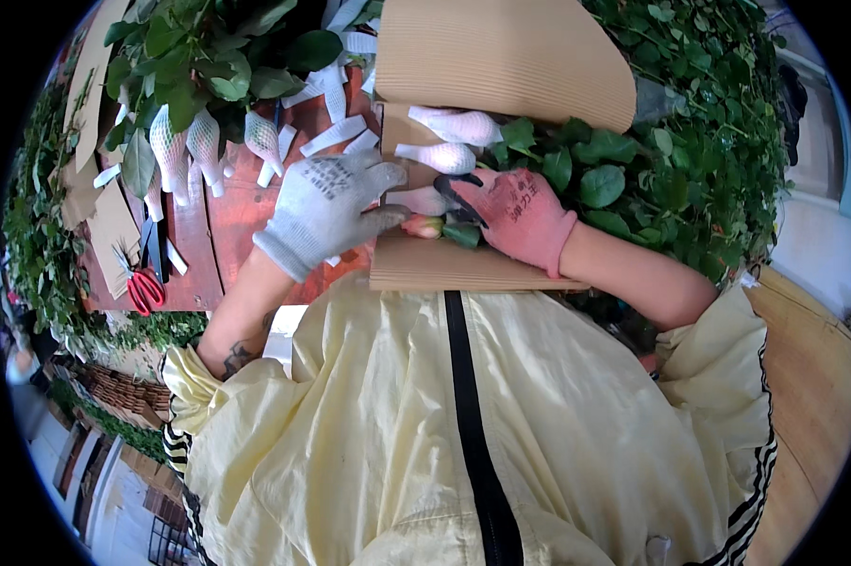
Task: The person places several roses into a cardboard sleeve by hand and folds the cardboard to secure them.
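Note:
My left hand point(337, 205), in a pale grey knit glove, has its thumb and fingers apart at the left end of a rose bud in a white foam net sleeve point(422, 201). My right hand point(514, 216), in a pink glove with dark fingertips, closes around the right end of that sleeved bud. Just below lies a bare pink-and-cream rose bud point(423, 226) with a green leaf. Further sleeved buds, one at the top point(461, 127) and one beneath it point(440, 157), rest on corrugated cardboard point(468, 263), their leafy stems running right.
A raised cardboard flap point(496, 60) stands behind the buds. On the red table point(192, 244), upper left, lie a leafy bunch with sleeved heads point(202, 141), loose white net sleeves point(333, 134) and red-handled scissors point(144, 289). Dense rose foliage point(715, 141) fills the right side.

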